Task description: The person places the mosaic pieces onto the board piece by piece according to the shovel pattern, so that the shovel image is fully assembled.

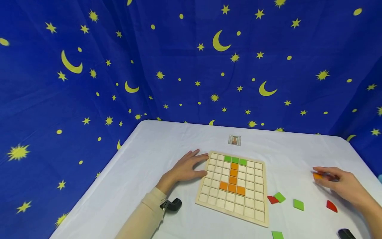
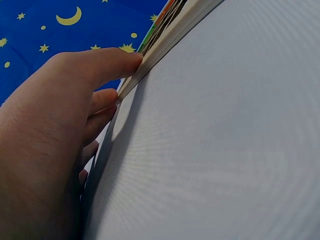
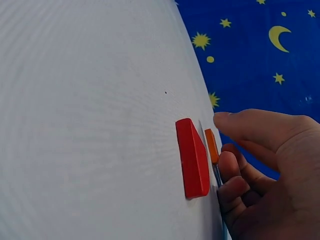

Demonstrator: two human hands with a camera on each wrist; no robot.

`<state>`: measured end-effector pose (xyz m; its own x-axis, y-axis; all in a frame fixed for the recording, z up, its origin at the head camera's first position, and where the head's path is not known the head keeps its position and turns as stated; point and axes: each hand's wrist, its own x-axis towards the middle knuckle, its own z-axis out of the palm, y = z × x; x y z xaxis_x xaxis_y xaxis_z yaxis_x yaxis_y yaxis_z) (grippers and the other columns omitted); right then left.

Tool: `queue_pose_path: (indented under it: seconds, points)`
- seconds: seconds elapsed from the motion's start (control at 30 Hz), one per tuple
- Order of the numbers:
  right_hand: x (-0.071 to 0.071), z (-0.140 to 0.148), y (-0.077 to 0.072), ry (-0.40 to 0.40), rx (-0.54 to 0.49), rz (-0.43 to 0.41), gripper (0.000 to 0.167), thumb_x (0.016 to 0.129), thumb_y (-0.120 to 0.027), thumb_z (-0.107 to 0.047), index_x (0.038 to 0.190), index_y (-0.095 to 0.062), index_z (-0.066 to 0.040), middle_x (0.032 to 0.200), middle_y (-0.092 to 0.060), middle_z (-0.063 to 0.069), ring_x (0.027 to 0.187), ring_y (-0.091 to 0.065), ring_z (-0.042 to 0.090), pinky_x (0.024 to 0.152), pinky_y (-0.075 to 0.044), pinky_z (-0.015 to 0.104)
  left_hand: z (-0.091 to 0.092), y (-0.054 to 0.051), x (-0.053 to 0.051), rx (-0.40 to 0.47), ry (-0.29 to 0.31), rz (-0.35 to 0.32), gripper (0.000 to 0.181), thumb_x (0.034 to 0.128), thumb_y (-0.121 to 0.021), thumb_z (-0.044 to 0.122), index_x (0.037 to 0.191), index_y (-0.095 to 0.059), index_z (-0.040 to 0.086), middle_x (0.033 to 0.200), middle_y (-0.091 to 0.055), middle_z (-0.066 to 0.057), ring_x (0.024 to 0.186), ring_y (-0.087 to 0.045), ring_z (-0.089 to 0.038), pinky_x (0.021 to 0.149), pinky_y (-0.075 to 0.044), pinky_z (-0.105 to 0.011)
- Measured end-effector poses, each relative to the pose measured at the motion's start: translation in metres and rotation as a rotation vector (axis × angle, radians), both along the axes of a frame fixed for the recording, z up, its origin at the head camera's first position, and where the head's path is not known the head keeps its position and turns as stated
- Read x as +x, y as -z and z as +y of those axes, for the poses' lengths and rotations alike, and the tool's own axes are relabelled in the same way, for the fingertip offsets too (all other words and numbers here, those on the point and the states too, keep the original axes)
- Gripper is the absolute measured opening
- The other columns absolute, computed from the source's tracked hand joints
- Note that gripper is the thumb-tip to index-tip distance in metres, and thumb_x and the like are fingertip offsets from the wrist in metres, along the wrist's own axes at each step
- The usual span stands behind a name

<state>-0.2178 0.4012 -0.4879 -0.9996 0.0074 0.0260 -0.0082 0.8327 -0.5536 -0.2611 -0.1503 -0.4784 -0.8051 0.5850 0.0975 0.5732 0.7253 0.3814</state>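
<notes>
My left hand [image 1: 185, 167] rests at the left edge of the wooden grid board [image 1: 221, 203], its thumb and fingertips touching the rim. Green tiles [image 1: 235, 160] form a short row near the board's far side. Below them, orange tiles [image 1: 233, 173] run down a column and spread into a row. Far to the right, my right hand [image 1: 343, 182] pinches an orange tile [image 1: 317, 176] between thumb and fingers, low over the table. In the right wrist view the orange tile [image 3: 212, 146] is beside the curled fingers, with a red quarter-round tile [image 3: 192, 159] closer to the camera.
Between board and right hand lie loose green tiles [image 1: 298, 204] and a red tile [image 1: 272, 199]; another red tile [image 1: 331, 206] lies below the right hand. A small pattern card [image 1: 234, 140] is behind the board. A starry blue curtain [image 1: 191, 66] encloses the white table [image 1: 167, 139].
</notes>
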Motion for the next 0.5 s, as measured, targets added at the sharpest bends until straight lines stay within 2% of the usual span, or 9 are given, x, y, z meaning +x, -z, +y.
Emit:
queue_pose_path:
  seconds: [0.1, 0.2, 0.33, 0.5]
  points:
    - [-0.003, 0.003, 0.003, -0.002, 0.017, -0.012, 0.064, 0.087, -0.071, -0.038, 0.133, -0.053, 0.003, 0.104, -0.053, 0.018, 0.091, -0.042, 0.033, 0.073, -0.039, 0.049, 0.0, 0.0, 0.0, -0.002, -0.007, 0.0, 0.069, 0.0881, -0.055, 0.06, 0.147, -0.043, 0.025, 0.151, -0.034, 0.013, 0.144, -0.015, -0.022, 0.117, -0.006, -0.038]
    - [-0.005, 0.005, 0.006, -0.009, 0.032, -0.032, 0.06, 0.087, -0.071, -0.029, 0.133, -0.052, 0.003, 0.104, -0.051, 0.017, 0.09, -0.043, 0.033, 0.07, -0.038, 0.043, 0.001, 0.0, 0.0, -0.005, -0.015, 0.0, 0.069, 0.088, -0.055, 0.06, 0.147, -0.043, 0.025, 0.151, -0.034, 0.014, 0.144, -0.014, -0.021, 0.117, -0.007, -0.038]
    - [-0.006, 0.008, 0.008, -0.011, 0.039, -0.046, 0.052, 0.088, -0.068, -0.018, 0.132, -0.053, 0.005, 0.108, -0.05, 0.023, 0.09, -0.043, 0.035, 0.072, -0.041, 0.044, 0.001, 0.001, -0.001, -0.011, -0.022, -0.006, 0.069, 0.0877, -0.055, 0.06, 0.147, -0.043, 0.027, 0.15, -0.033, 0.015, 0.145, -0.013, -0.019, 0.117, -0.006, -0.037]
    - [-0.004, 0.009, 0.012, 0.005, 0.035, -0.033, 0.047, 0.088, -0.066, -0.014, 0.129, -0.055, 0.007, 0.111, -0.051, 0.028, 0.089, -0.044, 0.037, 0.073, -0.044, 0.05, 0.001, 0.002, -0.001, -0.014, -0.014, -0.002, 0.069, 0.0878, -0.055, 0.061, 0.147, -0.043, 0.027, 0.15, -0.034, 0.016, 0.145, -0.013, -0.019, 0.117, -0.006, -0.036]
